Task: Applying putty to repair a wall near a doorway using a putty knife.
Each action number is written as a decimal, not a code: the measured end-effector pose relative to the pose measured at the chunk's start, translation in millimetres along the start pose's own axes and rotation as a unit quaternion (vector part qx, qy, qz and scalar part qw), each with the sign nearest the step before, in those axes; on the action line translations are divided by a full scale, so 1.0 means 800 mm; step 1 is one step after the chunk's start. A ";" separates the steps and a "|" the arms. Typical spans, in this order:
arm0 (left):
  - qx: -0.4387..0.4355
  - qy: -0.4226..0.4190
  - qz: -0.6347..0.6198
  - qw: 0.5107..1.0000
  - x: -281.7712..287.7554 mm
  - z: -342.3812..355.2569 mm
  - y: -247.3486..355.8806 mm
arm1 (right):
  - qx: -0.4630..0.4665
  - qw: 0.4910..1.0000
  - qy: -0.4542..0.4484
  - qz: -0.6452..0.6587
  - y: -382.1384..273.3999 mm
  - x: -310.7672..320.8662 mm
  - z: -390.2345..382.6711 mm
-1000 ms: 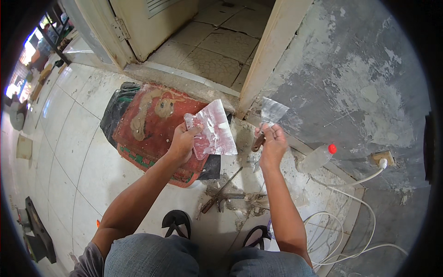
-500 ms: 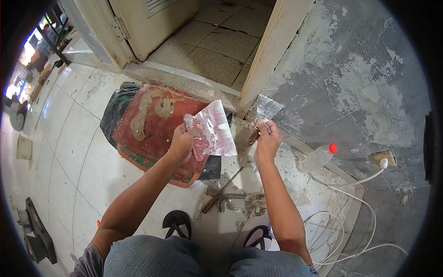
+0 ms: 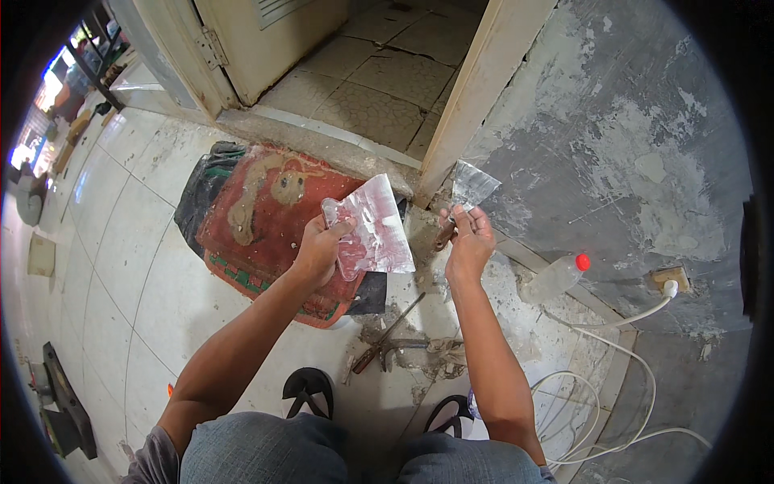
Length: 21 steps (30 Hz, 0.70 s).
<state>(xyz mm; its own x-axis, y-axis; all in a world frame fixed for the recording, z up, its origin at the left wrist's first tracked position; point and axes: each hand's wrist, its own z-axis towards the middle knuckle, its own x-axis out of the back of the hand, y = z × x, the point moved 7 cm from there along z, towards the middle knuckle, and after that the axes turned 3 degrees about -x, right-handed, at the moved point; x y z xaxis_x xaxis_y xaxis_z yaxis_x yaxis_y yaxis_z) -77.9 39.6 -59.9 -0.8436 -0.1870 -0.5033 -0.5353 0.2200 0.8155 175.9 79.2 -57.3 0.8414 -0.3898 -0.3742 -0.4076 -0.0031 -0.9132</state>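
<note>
The left hand (image 3: 320, 250) reaches toward one o'clock, fingers gripping a wide spreader (image 3: 385, 230) at its two o'clock: silvery, smeared, pinkish toward the grip. The right hand (image 3: 470, 252) points between eleven and twelve, fingers pinching a putty knife (image 3: 476, 187), its streaked blade fanning toward twelve near the doorframe (image 3: 482, 97). The wall (image 3: 669, 161) rises at two o'clock; tiled floor (image 3: 113, 266) stretches toward nine.

The left grip (image 3: 321, 248) has its fingers hidden behind the plate (image 3: 380, 230), which also covers part of the mat (image 3: 266, 214). The right grip (image 3: 469, 242) obscures the middle of the scraper (image 3: 476, 185). Jeans (image 3: 258, 448), cut by the lower edge, hide the sandals' (image 3: 306, 377) backs. Clutter (image 3: 68, 121) far left is too small to tell.
</note>
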 end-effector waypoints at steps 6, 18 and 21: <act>0.004 0.006 0.009 1.000 0.003 0.002 -0.002 | 0.006 1.000 -0.009 0.003 0.001 0.000 0.004; 0.002 0.002 0.001 1.000 0.005 0.003 -0.004 | 0.008 1.000 -0.012 0.001 0.005 -0.001 0.005; 0.005 0.000 0.004 1.000 0.004 0.002 -0.003 | 0.009 1.000 -0.017 -0.009 0.005 -0.001 0.005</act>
<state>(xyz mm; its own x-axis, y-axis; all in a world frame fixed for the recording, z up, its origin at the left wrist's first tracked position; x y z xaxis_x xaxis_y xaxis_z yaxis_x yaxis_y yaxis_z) -79.2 40.2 -64.0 -0.8481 -0.1859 -0.4962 -0.5286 0.2306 0.8170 175.1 83.4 -61.0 0.8597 -0.3592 -0.3632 -0.3870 0.0064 -0.9221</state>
